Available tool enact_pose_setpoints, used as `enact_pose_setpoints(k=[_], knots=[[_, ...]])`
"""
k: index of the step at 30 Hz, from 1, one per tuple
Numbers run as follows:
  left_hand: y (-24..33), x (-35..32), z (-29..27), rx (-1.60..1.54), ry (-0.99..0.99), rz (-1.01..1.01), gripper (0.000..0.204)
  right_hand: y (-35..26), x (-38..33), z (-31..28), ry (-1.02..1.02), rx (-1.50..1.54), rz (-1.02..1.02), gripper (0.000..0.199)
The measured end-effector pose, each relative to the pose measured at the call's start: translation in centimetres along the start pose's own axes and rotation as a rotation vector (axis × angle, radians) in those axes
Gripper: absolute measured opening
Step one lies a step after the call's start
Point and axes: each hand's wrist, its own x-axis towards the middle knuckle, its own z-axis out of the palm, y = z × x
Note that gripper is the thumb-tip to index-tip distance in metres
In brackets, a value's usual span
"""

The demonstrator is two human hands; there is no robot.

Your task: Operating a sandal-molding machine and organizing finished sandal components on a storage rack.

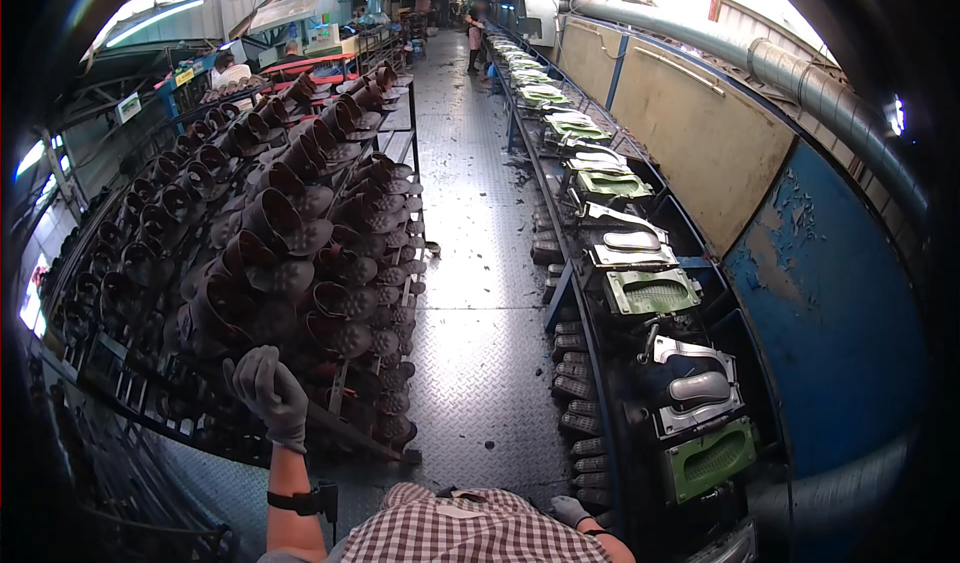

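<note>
My left hand (270,395), in a grey glove, is raised at the near end of a rack. Its fingers are loosely bent and a little apart, with nothing visible in them. Just beyond it are rows of dark brown boot-like uppers (272,221) with round openings and dotted flaps. Whether the fingertips touch the nearest one I cannot tell. My right hand (570,510), also gloved in grey, hangs low beside my checked apron (470,528). Its fingers are mostly hidden, and no held thing shows.
Along the right runs a long bench of sole moulds with green plates (710,460) and silver foot-shaped lasts (700,388). Dark ridged blocks (575,388) line its foot. A metal-plate aisle (465,363) lies between rack and bench. A person (474,38) stands far down it; others sit at back left.
</note>
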Motion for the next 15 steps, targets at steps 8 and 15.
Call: enact_pose_setpoints(k=[8, 15], knots=[[0.2, -0.1, -0.3, 0.016, -0.002, 0.012, 0.028, 0.9, 0.5, 0.4, 0.028, 0.304, 0.136, 0.029], [0.2, -0.1, -0.2, 0.015, -0.005, 0.01, 0.028, 1.3, 0.6, 0.6, 0.022, 0.399, 0.183, 0.025]])
